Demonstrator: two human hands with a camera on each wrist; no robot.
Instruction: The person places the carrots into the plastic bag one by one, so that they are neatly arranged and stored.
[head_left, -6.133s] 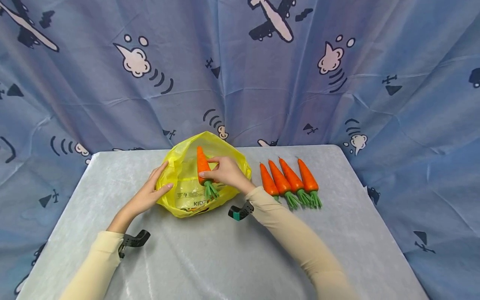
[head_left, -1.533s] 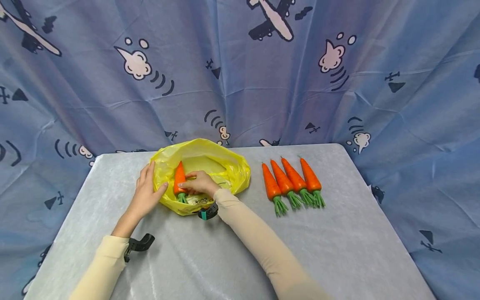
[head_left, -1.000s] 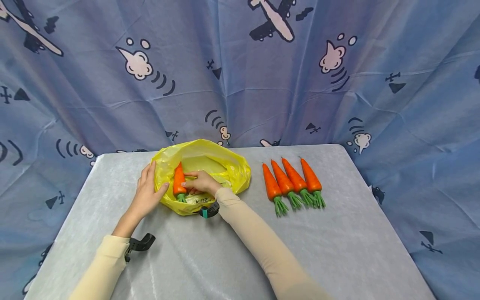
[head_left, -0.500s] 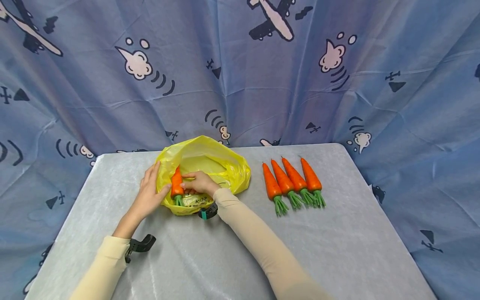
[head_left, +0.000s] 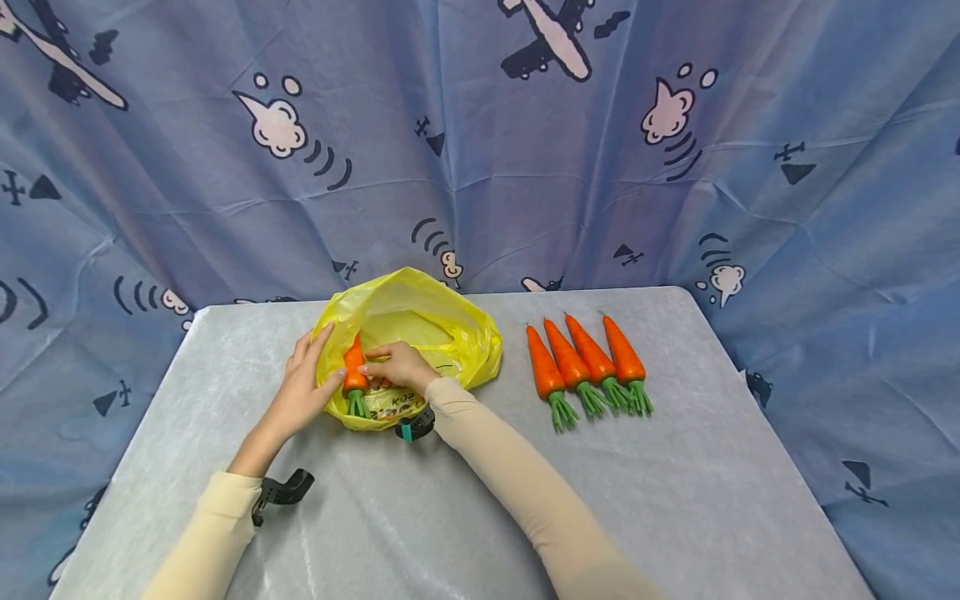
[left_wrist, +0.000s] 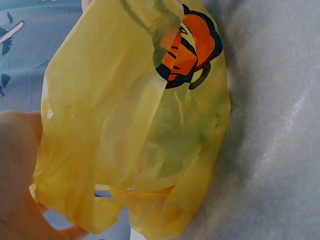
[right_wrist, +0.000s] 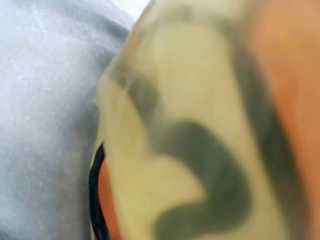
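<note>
In the head view, a yellow plastic bag (head_left: 476, 358) stands with its mouth spread wide towards me. My left hand (head_left: 300, 387) grips its left side, thumb over the rim and fingers along the outside. Inside that mouth, my right hand (head_left: 405, 367) pinches an orange carrot (head_left: 355, 357) between thumb and fingers. The carrot's tip points up and its green stalks (head_left: 357, 404) hang down near the front of the bag. From the left wrist, the bag's outer wall (left_wrist: 120, 100) with an orange and black print fills much of the view. The right wrist view is mostly blurred printed plastic (right_wrist: 180, 165).
Several more carrots (head_left: 543, 362) lie side by side to the right of the bag, tips away from me. All rest on a grey-white covered table (head_left: 420, 517). Behind its far edge hangs a blue curtain (head_left: 480, 150) printed with planes.
Over six seconds, my right hand has brought the carrot left and lower into the bag. Lately the bag's left rim has shifted right with my left hand, and its back rim has risen.
</note>
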